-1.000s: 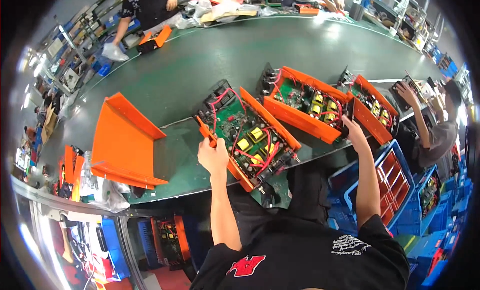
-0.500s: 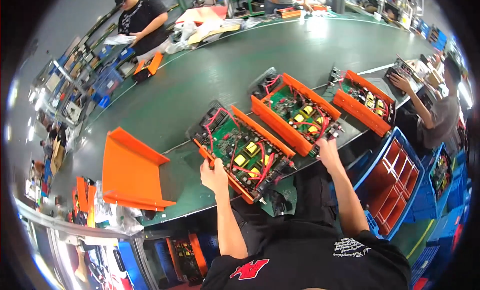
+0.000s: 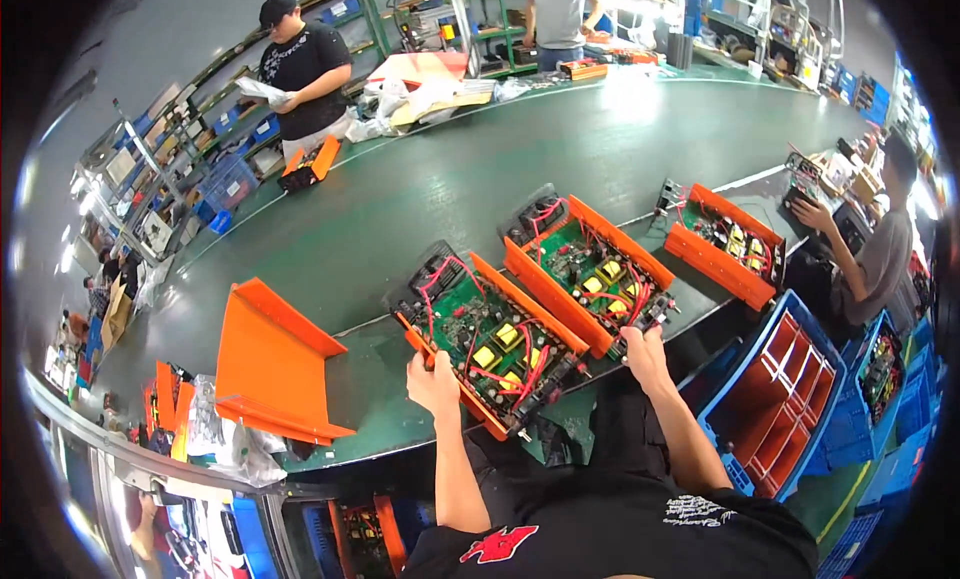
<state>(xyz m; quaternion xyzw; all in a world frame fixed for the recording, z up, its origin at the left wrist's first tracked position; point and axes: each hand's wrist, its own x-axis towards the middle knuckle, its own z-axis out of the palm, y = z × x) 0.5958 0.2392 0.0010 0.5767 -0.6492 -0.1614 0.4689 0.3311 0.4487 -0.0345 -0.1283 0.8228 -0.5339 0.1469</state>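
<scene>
An orange metal housing (image 3: 480, 354) with a green circuit board, yellow-wrapped transformers and red wires lies open-topped at the bench's near edge. My left hand (image 3: 433, 384) is closed on its left side wall, the thumb on top. Close to its right side lies a second, similar orange housing (image 3: 640, 254). My right hand (image 3: 645, 354) grips the near end of that one, by its terminals; some fingers are hidden behind the end panel. Black fan-end panels (image 3: 440, 267) stand at the far ends. Left of my left hand lies an empty orange cover (image 3: 275, 364).
A third orange housing (image 3: 725, 244) lies further right. Beside the bench stands a blue crate (image 3: 715, 419) with reddish dividers. A co-worker (image 3: 880, 239) sits at right; another person (image 3: 305, 74) stands across the green bench (image 3: 400, 204). Plastic bags (image 3: 240, 444) lie at the left edge.
The view has tipped up, so the bench sits lower in the picture. My right hand and the second housing have shifted slightly left, closer to the first housing. Both hands keep their grip.
</scene>
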